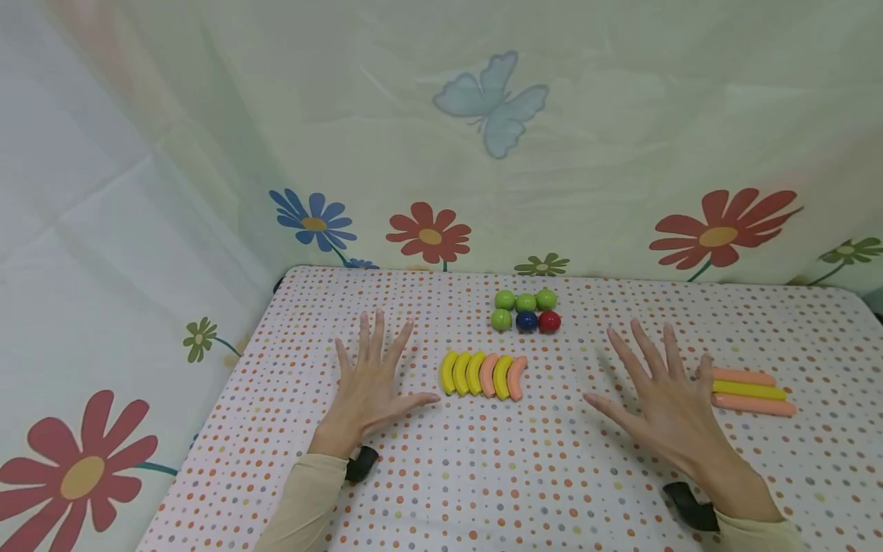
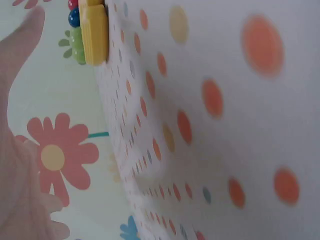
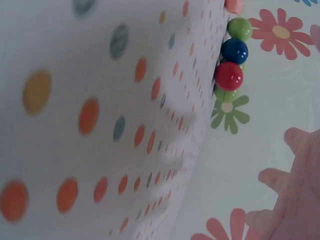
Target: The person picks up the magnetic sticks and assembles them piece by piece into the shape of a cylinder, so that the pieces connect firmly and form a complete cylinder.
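My left hand [image 1: 366, 387] hovers with fingers spread over the dotted tablecloth, holding nothing. Its thumb points toward a row of curved, banana-like pieces [image 1: 473, 374], some yellow and some pink. The end yellow piece [image 2: 95, 35] shows large in the left wrist view. On the right, my other hand [image 1: 665, 410] is likewise spread and holds nothing. Beside its little finger lie three straight sticks, two pink with a yellow one [image 1: 752, 389] between. Farther back, two rows of shiny balls sit together: several green [image 1: 526, 302], one blue [image 1: 526, 321], one red [image 3: 229, 76].
The dotted tablecloth [image 1: 441, 475] covers the table. Behind it hangs a pale curtain [image 1: 593, 153] printed with flowers and a butterfly, which continues down the left side. A black band [image 1: 362, 464] is on the left wrist, another [image 1: 691, 507] on the right.
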Motion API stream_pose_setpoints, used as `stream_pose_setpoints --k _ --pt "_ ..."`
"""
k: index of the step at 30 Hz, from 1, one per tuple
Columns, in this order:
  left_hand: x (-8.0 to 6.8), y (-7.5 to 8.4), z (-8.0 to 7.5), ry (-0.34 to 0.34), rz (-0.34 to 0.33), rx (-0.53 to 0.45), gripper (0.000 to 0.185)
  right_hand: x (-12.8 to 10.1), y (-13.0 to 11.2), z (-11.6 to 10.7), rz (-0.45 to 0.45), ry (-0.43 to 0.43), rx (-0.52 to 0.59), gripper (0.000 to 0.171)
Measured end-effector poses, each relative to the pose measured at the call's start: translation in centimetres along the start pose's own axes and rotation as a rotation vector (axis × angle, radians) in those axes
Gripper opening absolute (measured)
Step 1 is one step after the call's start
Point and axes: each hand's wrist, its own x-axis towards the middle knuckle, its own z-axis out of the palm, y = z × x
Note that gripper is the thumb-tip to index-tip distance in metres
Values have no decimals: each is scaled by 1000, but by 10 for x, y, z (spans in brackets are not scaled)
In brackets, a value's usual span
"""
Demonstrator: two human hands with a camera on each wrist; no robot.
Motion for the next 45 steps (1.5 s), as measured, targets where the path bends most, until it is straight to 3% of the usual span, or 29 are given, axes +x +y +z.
stream_pose_setpoints --k 7,10,15,19,23,27,34,45 --pt "5 22 -3 -9 16 -219 99 8 -17 3 -23 57 206 74" --pt "9 41 -1 -33 98 -238 85 13 -29 4 -37 38 267 63" --pt "21 80 4 -68 365 -36 61 24 -42 5 -61 13 348 44" --pt "29 106 9 -150 465 159 62 39 -45 5 -53 14 422 38" --pt "33 119 18 -218 487 304 62 59 -43 6 -36 7 479 36" --pt "32 124 23 -228 502 382 60 79 -39 9 -22 -4 498 35" --pt "28 128 25 -247 482 376 67 101 -35 17 22 -55 524 35" --pt "28 119 24 -265 474 367 70 107 -29 26 54 -95 515 26"
